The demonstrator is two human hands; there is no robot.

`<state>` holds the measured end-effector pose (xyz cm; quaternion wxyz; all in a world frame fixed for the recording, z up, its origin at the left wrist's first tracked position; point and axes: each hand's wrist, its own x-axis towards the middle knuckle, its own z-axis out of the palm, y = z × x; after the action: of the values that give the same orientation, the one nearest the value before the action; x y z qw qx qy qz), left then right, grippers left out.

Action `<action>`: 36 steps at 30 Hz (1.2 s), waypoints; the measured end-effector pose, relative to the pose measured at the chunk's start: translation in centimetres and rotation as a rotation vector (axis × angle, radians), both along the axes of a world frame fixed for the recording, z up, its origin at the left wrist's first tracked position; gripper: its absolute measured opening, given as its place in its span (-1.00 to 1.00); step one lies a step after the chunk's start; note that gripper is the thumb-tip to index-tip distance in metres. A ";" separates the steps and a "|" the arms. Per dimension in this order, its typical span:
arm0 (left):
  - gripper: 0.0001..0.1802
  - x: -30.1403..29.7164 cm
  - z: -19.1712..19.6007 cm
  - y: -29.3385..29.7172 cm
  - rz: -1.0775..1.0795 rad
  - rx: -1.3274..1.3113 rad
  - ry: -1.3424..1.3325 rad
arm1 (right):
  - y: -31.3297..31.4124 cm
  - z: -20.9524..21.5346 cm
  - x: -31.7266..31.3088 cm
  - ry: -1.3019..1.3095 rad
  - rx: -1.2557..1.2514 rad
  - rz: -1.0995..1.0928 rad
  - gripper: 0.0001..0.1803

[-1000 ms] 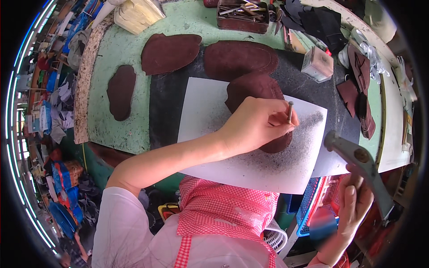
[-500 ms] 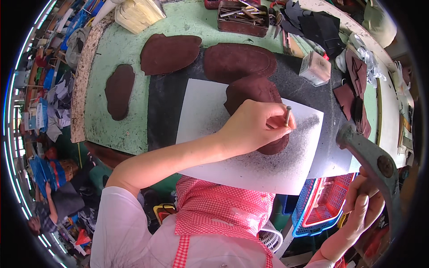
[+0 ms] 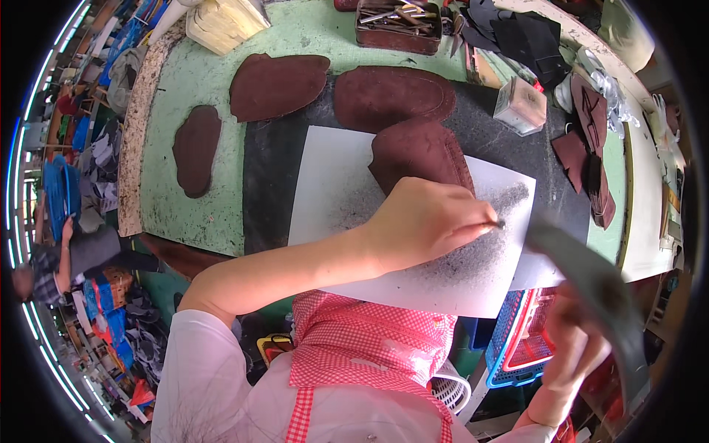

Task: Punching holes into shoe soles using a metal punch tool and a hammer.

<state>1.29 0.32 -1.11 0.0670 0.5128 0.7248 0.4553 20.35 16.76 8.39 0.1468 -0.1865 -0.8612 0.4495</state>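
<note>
My left hand is closed, pinching a slim metal punch whose dark end shows past the fingertips. It rests over a brown leather piece with a line of small marks along its right edge, partly hidden by the hand. That leather lies on a white sheet speckled with dark specks. At the lower right, my right hand grips a hammer, blurred by motion, with its grey metal head to the right of the punch. The hammer's handle is mostly hidden.
More brown leather pieces lie on the green table and black mat. A tin of metal tools, a clear box and dark scraps stand beyond. Baskets sit below; another person is far left.
My left hand has shifted slightly right and down, and the punch has gone from upright to tilted over. My right hand has swung the hammer left and a little down, closer to the punch.
</note>
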 end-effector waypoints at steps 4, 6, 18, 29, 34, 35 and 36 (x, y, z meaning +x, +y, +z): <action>-0.85 -0.7 -0.7 -0.3 -0.031 0.082 -0.676 | -0.7 0.3 -2.4 -0.151 -0.021 0.184 -0.63; -0.85 -1.1 0.2 0.1 -0.056 0.008 -0.743 | -0.5 0.1 -1.9 -0.053 -0.069 0.162 -0.60; -0.81 0.0 0.1 -0.2 -0.034 -0.038 -0.178 | -0.5 1.3 0.6 -0.086 -0.160 -0.001 -0.65; -0.84 -1.1 0.5 -0.3 -0.115 -0.045 -0.654 | -0.3 0.4 -1.4 -0.079 -0.109 0.172 -0.60; -0.82 -0.6 0.8 -0.5 -0.117 -0.137 -0.540 | 0.1 0.7 1.5 -0.050 -0.045 0.043 -0.53; -0.82 -0.2 0.8 -0.4 -0.090 -0.105 -0.357 | 0.5 0.7 2.5 -0.093 -0.007 0.021 -0.52; -0.80 0.2 0.7 -0.4 -0.063 -0.072 -0.175 | 0.3 -0.1 2.7 -0.056 -0.093 -0.049 -0.62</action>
<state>1.47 -0.07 -0.40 0.1625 0.4908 0.7158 0.4694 23.06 17.06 8.28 0.1248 -0.2265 -0.8384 0.4798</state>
